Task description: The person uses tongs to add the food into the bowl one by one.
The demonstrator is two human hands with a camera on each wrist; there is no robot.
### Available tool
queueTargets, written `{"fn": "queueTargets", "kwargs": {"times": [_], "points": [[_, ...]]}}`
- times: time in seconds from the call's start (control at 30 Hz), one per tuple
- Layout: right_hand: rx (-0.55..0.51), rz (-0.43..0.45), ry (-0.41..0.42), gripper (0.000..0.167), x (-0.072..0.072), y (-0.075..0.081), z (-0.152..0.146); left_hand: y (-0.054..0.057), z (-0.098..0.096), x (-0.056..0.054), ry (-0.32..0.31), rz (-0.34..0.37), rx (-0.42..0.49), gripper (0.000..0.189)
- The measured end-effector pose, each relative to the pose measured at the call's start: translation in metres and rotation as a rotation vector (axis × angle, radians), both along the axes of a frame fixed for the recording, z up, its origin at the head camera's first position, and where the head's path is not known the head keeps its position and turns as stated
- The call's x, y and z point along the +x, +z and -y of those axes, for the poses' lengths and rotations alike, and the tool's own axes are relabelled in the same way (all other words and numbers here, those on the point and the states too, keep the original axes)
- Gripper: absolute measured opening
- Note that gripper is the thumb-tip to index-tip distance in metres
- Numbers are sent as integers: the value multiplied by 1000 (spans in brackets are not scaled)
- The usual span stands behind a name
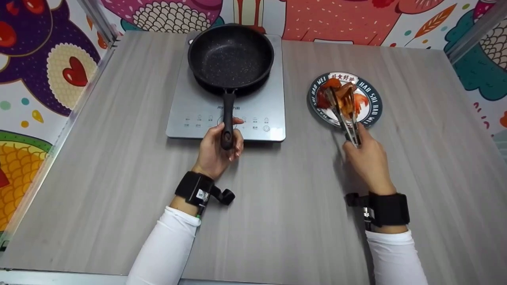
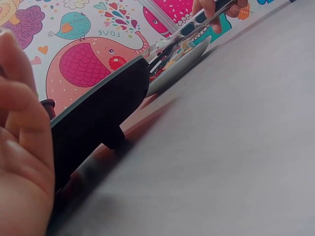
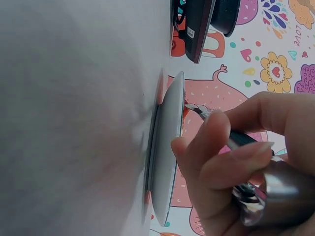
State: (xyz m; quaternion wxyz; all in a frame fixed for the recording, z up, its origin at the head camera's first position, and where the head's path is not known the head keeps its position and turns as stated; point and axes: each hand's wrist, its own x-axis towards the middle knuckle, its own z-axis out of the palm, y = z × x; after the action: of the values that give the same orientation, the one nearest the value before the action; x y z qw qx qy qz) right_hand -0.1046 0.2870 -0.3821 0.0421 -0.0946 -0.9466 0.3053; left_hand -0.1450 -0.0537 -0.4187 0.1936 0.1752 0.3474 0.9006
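A black speckled frying pan point(image 1: 229, 55) stands on a silver induction cooker point(image 1: 182, 107), its handle point(image 1: 228, 107) pointing towards me. My left hand point(image 1: 217, 152) grips the end of that handle from below, thumb on one side and fingers curled on the other. With my right hand point(image 1: 368, 158) I hold metal tongs point(image 1: 344, 118) with dark grips. Their tips reach into orange-red food pieces point(image 1: 323, 99) on a round plate point(image 1: 374, 105) with a dark lettered rim. The right wrist view has the plate point(image 3: 167, 147) edge-on beside my fingers; the food is mostly hidden there.
The cooker and plate sit on a grey wood-grain table point(image 1: 277, 206), the plate to the cooker's right. Colourful printed panels point(image 1: 336, 19) border the back and sides. A black camera band point(image 1: 194, 188) is on my left wrist, another point(image 1: 388, 209) on my right.
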Motion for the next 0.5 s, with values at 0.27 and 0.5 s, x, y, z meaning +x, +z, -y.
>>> {"fn": "queueTargets", "kwargs": {"times": [0.27, 0.5], "points": [[9, -8, -13, 60, 0, 1, 0, 0, 0, 1, -3, 3, 0, 42], [2, -21, 2, 56, 1, 0, -1, 1, 0, 0, -1, 0, -12, 42]]}}
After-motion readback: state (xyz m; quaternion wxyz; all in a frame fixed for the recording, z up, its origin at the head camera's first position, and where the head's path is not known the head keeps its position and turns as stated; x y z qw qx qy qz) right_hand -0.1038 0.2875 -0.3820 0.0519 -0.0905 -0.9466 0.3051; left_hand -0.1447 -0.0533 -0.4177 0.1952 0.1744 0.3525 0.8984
